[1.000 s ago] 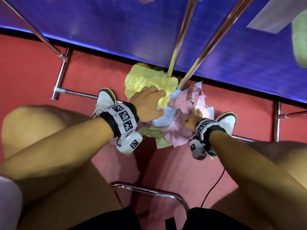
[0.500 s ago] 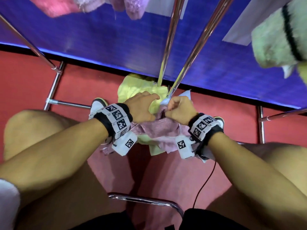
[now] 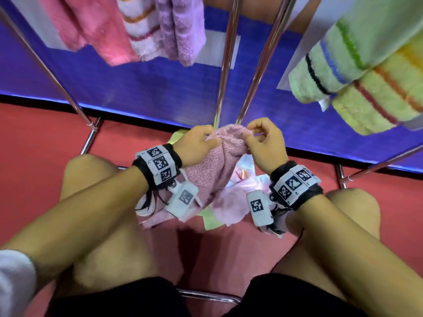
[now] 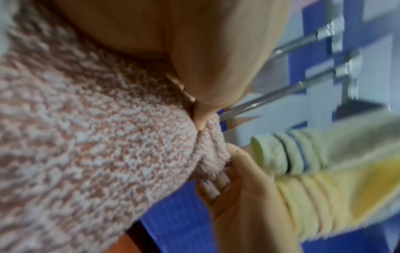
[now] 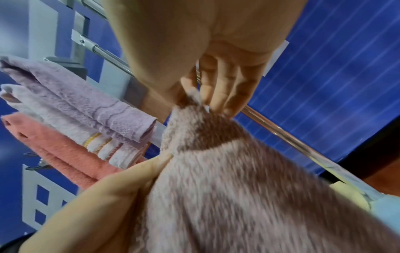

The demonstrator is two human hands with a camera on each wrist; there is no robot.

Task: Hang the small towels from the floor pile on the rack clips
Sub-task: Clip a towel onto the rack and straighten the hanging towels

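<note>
You have the pink terry towel [image 3: 215,161] lifted clear of the floor pile [image 3: 231,202], bunched between both hands in front of the rack's two chrome uprights [image 3: 229,65]. Your left hand [image 3: 196,145] grips one side of the gathered top, thumb pressed into the pile of the cloth; your right hand [image 3: 263,143] pinches only a small tuft at the other side between thumb and fingers [image 5: 207,89], with the rest of that hand loose.

That right-hand pinch looks like the weak point. It holds very little cloth, so a tug to spread the edge could pull the tuft free and leave the towel hanging from the left hand alone, its tail dropping back onto the pile.

The towel is also still bunched, not spread. Clipped like this, it would likely hang twisted or slip from the clip under its own weight, so find a true corner first.

No clip is visible from here, so I cannot tell which one is free. Watch the hung towels overhead, the pink, striped and lilac ones [image 3: 137,30] and the green and yellow striped ones [image 3: 357,72]; raising your hands blindly could brush them loose.
</note>
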